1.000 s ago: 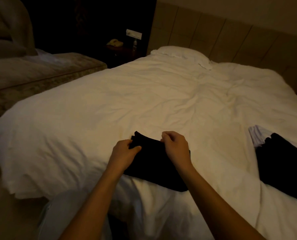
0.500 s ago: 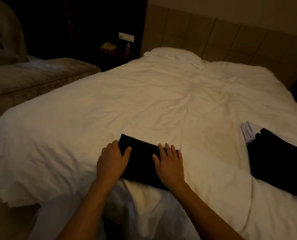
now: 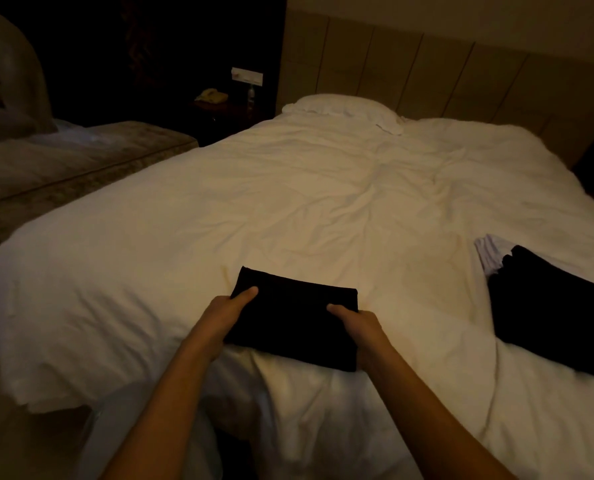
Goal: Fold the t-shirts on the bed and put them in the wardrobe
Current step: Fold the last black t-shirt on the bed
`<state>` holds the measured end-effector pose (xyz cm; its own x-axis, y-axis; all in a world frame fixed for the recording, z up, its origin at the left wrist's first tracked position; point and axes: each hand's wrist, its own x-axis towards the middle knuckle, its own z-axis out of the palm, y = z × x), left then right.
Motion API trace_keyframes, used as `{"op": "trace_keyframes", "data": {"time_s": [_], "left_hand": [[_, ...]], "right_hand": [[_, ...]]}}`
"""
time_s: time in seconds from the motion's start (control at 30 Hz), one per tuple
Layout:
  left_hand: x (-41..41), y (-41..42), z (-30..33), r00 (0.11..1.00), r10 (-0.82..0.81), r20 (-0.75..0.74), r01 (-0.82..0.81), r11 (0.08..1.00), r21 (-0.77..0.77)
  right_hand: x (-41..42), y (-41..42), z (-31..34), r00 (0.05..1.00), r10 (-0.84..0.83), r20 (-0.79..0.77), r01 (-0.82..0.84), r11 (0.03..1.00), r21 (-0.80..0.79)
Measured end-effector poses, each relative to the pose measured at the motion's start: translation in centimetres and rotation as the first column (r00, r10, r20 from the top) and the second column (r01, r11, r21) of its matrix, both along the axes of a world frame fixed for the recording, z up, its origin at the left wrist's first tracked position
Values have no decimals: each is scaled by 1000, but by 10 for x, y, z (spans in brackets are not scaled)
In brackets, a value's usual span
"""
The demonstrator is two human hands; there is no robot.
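Note:
A folded black t-shirt (image 3: 294, 317) lies as a neat rectangle near the foot of the white bed (image 3: 323, 202). My left hand (image 3: 224, 315) grips its left edge, thumb on top and fingers tucked under. On the opposite side my right hand (image 3: 358, 323) holds the right edge the same way. Further right on the duvet lies an unfolded black garment (image 3: 552, 306), with a white garment (image 3: 487, 252) partly under its far end.
A white pillow (image 3: 340, 107) rests against the padded headboard (image 3: 427, 71). Left of the bed stands a dark nightstand with a telephone (image 3: 210, 96) and a small bottle. A second bed with a patterned cover (image 3: 63, 168) runs along the left.
My hands pinched the shirt's top edge, then pressed flat on it; they now grip its left and right edges. The shirt is a tidier rectangle.

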<state>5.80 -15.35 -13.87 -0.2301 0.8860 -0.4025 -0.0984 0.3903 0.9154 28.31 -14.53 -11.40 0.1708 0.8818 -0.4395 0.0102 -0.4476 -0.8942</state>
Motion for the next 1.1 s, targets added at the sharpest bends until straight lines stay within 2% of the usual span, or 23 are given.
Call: {"op": "trace_keyframes", "data": {"time_s": [0.17, 0.3, 0.5, 0.8, 1.1], "left_hand": [[15, -16, 8, 984, 12, 178, -22, 998, 59], [44, -35, 27, 929, -107, 355, 51, 985, 164], [106, -53, 69, 846, -319, 428, 188, 928, 321], [241, -42, 109, 781, -497, 378, 361, 854, 376], [375, 19, 140, 785, -565, 256, 448, 802, 396]], "right_hand": [[10, -11, 4, 996, -30, -83, 36, 996, 76], [44, -30, 24, 990, -60, -128, 81, 984, 158], [120, -60, 61, 976, -104, -190, 155, 948, 277], [246, -87, 103, 917, -311, -249, 387, 847, 365], [374, -50, 111, 876, -437, -207, 483, 781, 395]]}}
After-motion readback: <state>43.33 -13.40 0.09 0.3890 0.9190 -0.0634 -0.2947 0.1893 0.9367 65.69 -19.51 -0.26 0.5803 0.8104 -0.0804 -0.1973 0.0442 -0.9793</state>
